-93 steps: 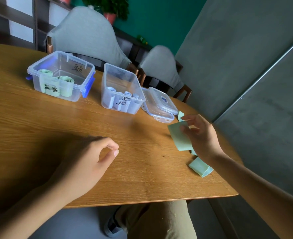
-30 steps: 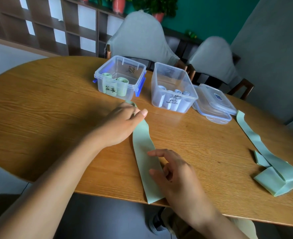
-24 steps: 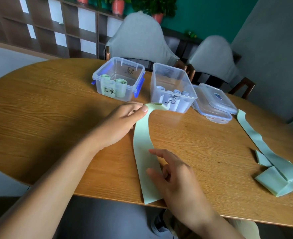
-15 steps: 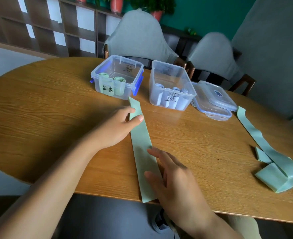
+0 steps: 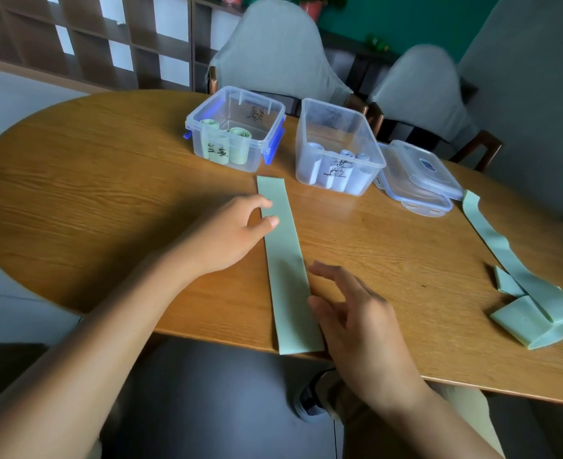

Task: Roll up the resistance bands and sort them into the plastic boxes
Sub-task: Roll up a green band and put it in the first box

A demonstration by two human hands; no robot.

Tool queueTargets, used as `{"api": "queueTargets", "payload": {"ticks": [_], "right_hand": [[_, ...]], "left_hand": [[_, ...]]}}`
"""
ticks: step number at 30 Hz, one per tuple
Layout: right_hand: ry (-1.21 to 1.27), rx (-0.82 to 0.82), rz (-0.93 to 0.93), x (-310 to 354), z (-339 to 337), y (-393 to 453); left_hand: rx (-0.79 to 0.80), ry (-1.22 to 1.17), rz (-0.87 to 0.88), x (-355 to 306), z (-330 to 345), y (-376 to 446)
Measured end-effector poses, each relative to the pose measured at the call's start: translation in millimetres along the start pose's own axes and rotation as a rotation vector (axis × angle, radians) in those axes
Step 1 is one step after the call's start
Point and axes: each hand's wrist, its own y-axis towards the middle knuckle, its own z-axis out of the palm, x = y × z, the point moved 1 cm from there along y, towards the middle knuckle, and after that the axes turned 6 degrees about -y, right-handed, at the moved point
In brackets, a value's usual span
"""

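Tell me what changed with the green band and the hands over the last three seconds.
The right hand let go of the crumpled band at the right edge. A flat green band now lies stretched out at the centre, its curled far end flattened; left hand touches it. Both boxes unchanged.

A pale green resistance band (image 5: 285, 260) lay flat on the wooden table (image 5: 91, 193), its near end at the edge. The left hand (image 5: 230, 236) touched its far part with thumb and fingertip; the right hand (image 5: 356, 323) lay relaxed beside its near part. Two clear plastic boxes (image 5: 237, 127) of rolled bands stood beyond.
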Motion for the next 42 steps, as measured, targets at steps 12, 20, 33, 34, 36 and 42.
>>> {"api": "queueTargets", "payload": {"ticks": [12,20,33,34,36,42], "right_hand": [[0.211,-0.043,0.092,1.5,-3.4,-17.2],[0.267,-0.037,0.066,5.0,-6.2,-28.6],[0.088,0.03,-0.171,1.9,-10.2,-38.4],[0.082,0.034,-0.18,0.9,-10.7,-38.0],[0.075,0.036,-0.191,-0.6,-11.5,-36.8],[0.055,0.047,-0.227,-2.0,-13.3,-34.8]], "left_hand": [[0.017,-0.006,0.13,-17.9,4.8,-75.4],[-0.021,-0.089,0.23,-27.6,14.7,-124.6],[-0.042,-0.013,0.334,-25.7,25.1,-138.1],[-0.045,-0.002,0.339,-26.0,25.5,-138.2],[-0.047,0.008,0.354,-26.2,26.2,-138.4],[-0.063,0.015,0.37,-26.0,28.0,-138.6]]}}
